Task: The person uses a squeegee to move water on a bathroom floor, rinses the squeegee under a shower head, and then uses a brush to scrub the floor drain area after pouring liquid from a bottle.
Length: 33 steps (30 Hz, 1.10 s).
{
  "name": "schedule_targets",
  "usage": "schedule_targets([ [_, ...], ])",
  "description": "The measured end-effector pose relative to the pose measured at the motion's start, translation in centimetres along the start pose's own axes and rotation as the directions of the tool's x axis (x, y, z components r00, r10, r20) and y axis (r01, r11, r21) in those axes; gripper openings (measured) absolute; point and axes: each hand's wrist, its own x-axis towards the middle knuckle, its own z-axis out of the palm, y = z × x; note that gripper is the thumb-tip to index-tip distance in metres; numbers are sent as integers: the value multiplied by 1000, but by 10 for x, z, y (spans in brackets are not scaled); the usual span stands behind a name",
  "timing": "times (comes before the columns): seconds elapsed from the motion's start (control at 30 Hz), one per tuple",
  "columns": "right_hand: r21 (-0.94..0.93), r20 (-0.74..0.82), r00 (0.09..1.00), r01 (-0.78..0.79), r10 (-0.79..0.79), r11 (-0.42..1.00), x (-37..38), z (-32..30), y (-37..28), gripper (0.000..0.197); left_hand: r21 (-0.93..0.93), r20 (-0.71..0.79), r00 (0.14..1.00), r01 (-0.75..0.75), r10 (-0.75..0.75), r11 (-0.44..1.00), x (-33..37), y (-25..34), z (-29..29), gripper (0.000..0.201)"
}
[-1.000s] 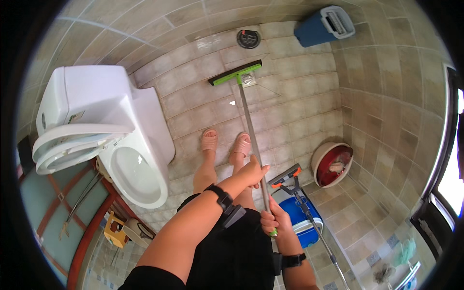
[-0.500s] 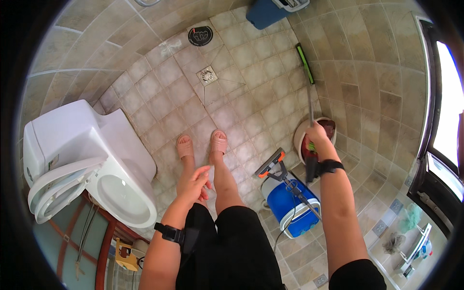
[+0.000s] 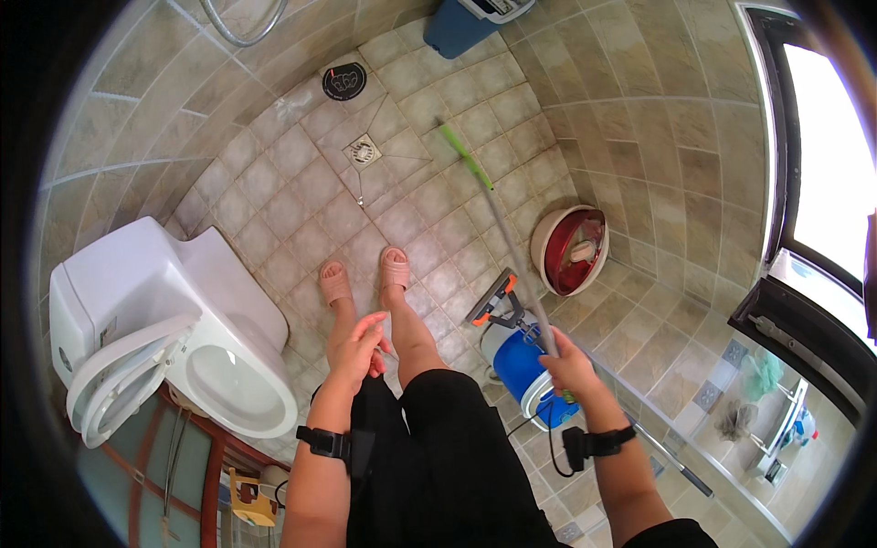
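Observation:
My right hand [image 3: 571, 370] is closed around the grey pole of a floor squeegee [image 3: 507, 233]. Its thin green head [image 3: 470, 157] is out over the tiles, right of the floor drain [image 3: 363, 151]. Just left of that hand, a flat mop [image 3: 493, 297] with orange-tipped grey head leans in a blue-and-white bucket [image 3: 528, 370], its handle slanting back under my right wrist. My left hand [image 3: 356, 349] hangs before my thighs, holding nothing, its fingers loosely bent and apart. Each wrist wears a black strap.
A white toilet [image 3: 228, 365] with raised lid stands at left. Stacked basins [image 3: 571, 251], one dark red, sit by the right wall. A round black item [image 3: 344, 82] lies beyond the drain, and a blue bin [image 3: 461, 32] stands at the far wall.
My right hand has drawn back toward me with the squeegee. Its green head has swung left, away from the right wall, and the basins have come into fuller view. My left hand is nearly unchanged.

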Motion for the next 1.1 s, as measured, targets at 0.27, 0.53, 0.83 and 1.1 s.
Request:
schedule_targets([
  [0.27, 80, -204, 979, 22, -5, 997, 198, -131, 74, 39, -97, -30, 999, 33, -36, 995, 5, -13, -11, 36],
  [0.53, -593, 34, 999, 20, 0, 805, 218, 73, 65, 28, 72, 13, 995, 93, -94, 993, 9, -26, 15, 35],
  [0.83, 188, 418, 898, -232, 136, 954, -4, 169, -16, 46, 405, 196, 906, 274, -375, 873, -35, -21, 33, 44],
  [1.1, 391, 355, 935, -129, -19, 911, 67, 183, -63, 38, 24, 6, 962, 272, -272, 962, -69, -24, 48, 56],
])
